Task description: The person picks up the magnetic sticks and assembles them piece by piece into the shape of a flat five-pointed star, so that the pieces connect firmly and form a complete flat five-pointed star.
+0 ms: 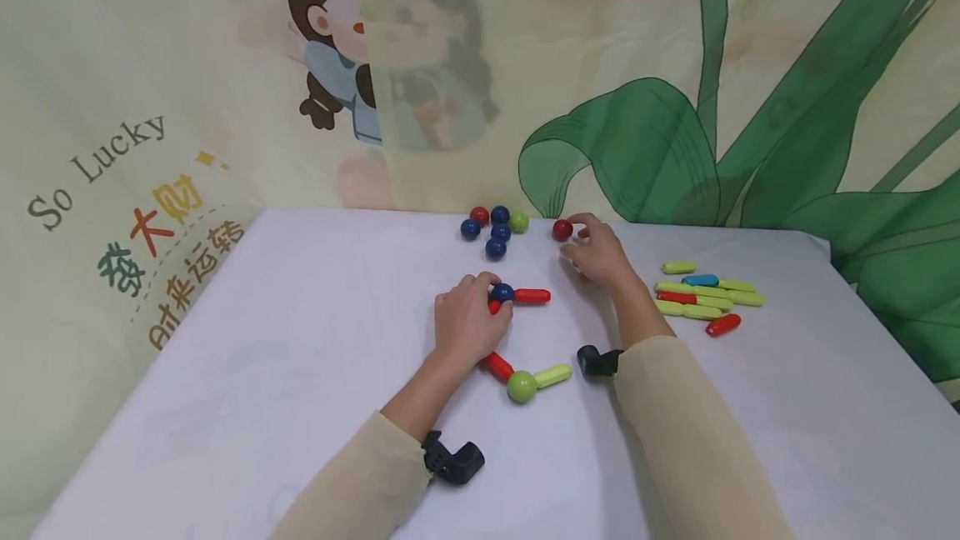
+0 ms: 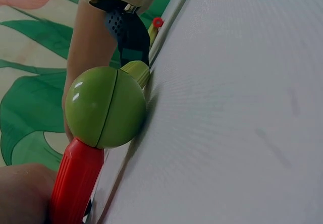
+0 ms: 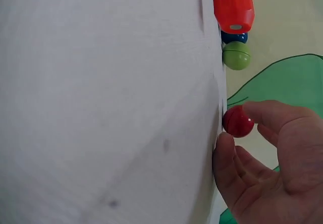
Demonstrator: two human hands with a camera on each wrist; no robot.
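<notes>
My left hand [image 1: 465,319] grips a joined piece at its dark blue ball [image 1: 503,294], fingertips behind it and thumb in front. One red rod [image 1: 533,296] sticks out rightward from that ball. Nearer me, another red rod [image 1: 498,367] runs from under the hand into a green ball [image 1: 522,387], which bears a light green rod [image 1: 553,375]. Part of the piece is hidden by the hand. At the table's far edge, my right hand [image 1: 600,257] reaches round a loose red ball [image 3: 238,121]. In the right wrist view a fingertip meets the ball, while the thumb stands apart from it.
Left of the loose red ball, a cluster of several balls, blue, green [image 1: 519,222] and red [image 1: 479,215], lies by the far edge. Several light green, red and blue rods [image 1: 701,280] lie on the right side of the white-covered table [image 1: 300,373]. A printed curtain hangs behind.
</notes>
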